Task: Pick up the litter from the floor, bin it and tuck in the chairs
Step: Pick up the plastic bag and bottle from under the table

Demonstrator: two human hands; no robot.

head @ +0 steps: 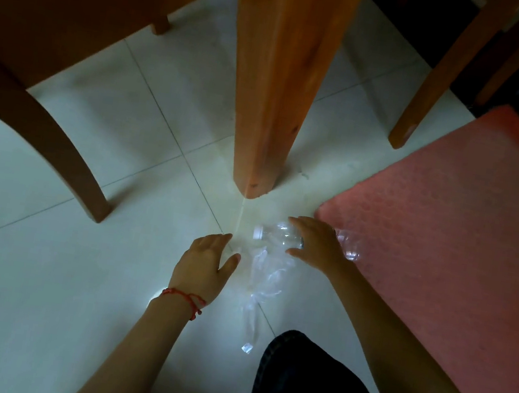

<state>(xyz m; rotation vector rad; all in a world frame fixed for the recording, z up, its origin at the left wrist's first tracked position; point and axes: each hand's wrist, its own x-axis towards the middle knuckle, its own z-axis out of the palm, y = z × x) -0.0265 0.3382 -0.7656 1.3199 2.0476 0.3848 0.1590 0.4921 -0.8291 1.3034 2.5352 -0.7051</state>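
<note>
Head view, looking down at pale glossy tiled floor.

Thick orange-brown wooden desk leg runs from 12 o'clock down to frame centre, foot on a tile joint.

Brown wooden chair at 10 o'clock, one leg planted on the floor toward 9 o'clock.

Second chair with a pinkish-red padded seat fills the 3 o'clock side; its wooden leg shows at 1 o'clock.

Crushed clear plastic bottle with a white cap lies on the floor just below the desk leg foot, near centre, cap pointing toward 9 o'clock, its far end at the seat edge.

Crumpled clear plastic wrapper lies on the floor just beneath the bottle, trailing toward 6 o'clock; whether it touches the bottle cannot be told.

Right hand cupped over the bottle body, fingers above and thumb below, wrapped around it; bottle looks on the floor.

Left hand spread open, palm down, empty, just left of the wrapper, fingertips near its edge. Red string bracelet on the left wrist.

Dark trouser knee at 6 o'clock, between the forearms.
</note>
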